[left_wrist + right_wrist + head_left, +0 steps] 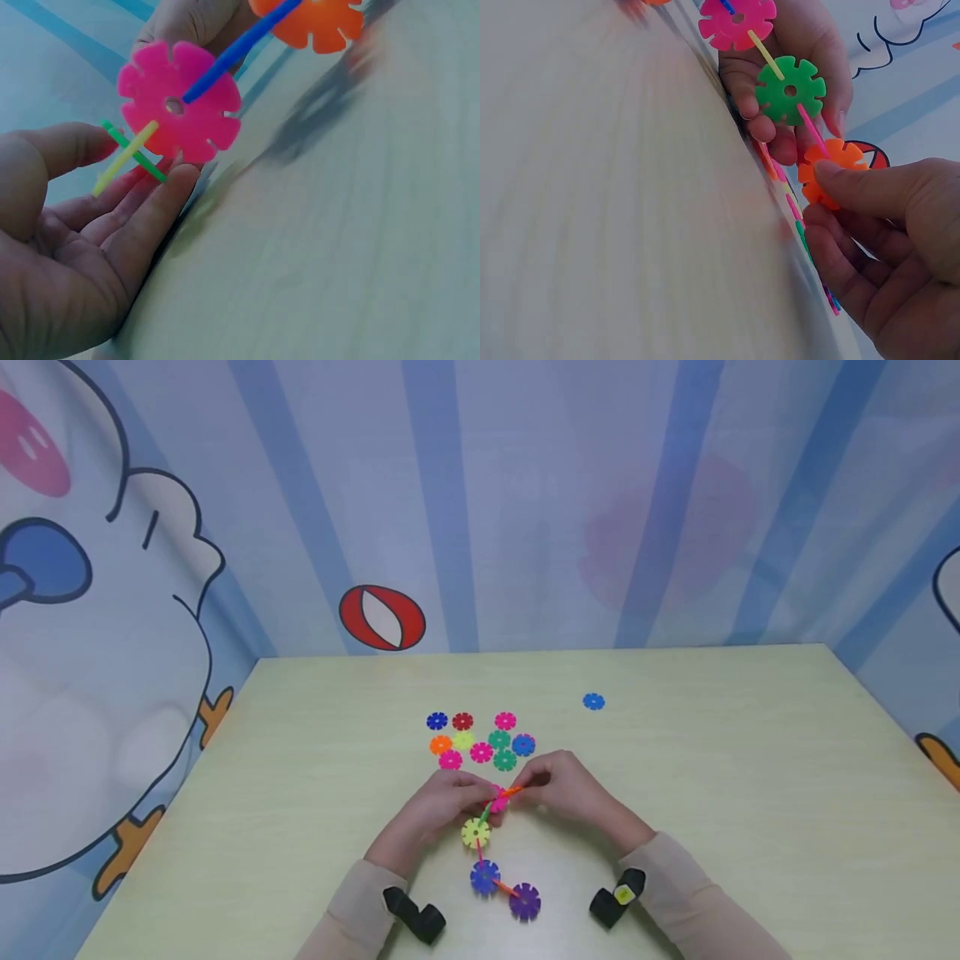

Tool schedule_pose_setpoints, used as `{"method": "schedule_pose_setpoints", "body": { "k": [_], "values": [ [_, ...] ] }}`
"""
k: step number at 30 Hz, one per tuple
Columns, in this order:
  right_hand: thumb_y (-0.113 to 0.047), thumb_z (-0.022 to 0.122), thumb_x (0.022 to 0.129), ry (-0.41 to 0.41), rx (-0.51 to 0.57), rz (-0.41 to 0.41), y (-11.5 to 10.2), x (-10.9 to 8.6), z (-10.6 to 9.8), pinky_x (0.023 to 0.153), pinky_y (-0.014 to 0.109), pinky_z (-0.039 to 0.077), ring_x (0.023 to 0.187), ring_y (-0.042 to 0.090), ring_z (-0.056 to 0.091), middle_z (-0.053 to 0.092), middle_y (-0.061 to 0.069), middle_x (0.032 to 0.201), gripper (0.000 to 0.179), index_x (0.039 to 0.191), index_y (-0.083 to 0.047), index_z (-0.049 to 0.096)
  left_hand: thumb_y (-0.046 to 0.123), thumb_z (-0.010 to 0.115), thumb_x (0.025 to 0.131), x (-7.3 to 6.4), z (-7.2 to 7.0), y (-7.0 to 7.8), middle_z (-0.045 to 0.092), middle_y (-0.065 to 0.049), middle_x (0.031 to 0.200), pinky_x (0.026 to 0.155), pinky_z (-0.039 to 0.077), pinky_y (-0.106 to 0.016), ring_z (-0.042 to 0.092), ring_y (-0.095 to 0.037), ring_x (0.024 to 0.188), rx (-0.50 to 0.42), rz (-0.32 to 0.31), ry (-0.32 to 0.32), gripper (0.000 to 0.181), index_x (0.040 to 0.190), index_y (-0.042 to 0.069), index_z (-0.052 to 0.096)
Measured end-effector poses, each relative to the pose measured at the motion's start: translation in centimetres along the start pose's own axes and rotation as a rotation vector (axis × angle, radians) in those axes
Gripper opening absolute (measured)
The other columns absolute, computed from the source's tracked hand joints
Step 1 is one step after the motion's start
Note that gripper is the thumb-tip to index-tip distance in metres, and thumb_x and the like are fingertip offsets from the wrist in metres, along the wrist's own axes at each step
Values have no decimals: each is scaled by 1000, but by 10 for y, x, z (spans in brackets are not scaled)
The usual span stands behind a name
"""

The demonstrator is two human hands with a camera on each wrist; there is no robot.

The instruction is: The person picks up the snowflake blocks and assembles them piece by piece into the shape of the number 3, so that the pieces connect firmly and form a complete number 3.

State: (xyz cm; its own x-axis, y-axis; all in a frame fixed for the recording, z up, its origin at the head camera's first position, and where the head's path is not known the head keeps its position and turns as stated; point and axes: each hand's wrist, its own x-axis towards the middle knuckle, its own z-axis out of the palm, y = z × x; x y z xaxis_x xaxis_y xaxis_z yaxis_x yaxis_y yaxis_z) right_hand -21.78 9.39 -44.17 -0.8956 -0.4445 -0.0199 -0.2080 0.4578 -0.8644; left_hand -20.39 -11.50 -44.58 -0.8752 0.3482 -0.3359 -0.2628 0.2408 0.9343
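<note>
right wrist: right fingers pinch a notched orange plastic disc. leftward, left fingers grip a notched green plastic disc.

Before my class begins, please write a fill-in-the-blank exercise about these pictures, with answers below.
1. The right grip pinches a notched plastic disc coloured ____.
2. The chain of multicoloured notched plastic discs ends, lowest in the head view, in a ____ disc.
3. A lone blue plastic disc lies to the ____ of the loose, multicoloured disc cluster.
Missing words: orange; purple; right.
</note>
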Motion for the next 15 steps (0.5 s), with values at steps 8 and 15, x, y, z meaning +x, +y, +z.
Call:
{"method": "schedule_pose_setpoints", "body": {
  "k": [8,15],
  "values": [
    [-7,74,82,-63,17,-25,-3,2,0,69,29,48,77,15,54,70,-1,83,4,86,-9,76,26,66,92,1,0,-1,73,-12,90,81,57,-32,71,-22,83,-7,2,-22,33,109,-1,70],
    [-8,74,83,-111,28,-20,-5,3,1,72,30,48,78,15,56,70,-1,84,6,88,-9,76,25,69,89,1,-1,-1,73,-10,89,78,57,-29,71,-21,80,-4,-14,-11,30,105,-1,72]
  ]
}}
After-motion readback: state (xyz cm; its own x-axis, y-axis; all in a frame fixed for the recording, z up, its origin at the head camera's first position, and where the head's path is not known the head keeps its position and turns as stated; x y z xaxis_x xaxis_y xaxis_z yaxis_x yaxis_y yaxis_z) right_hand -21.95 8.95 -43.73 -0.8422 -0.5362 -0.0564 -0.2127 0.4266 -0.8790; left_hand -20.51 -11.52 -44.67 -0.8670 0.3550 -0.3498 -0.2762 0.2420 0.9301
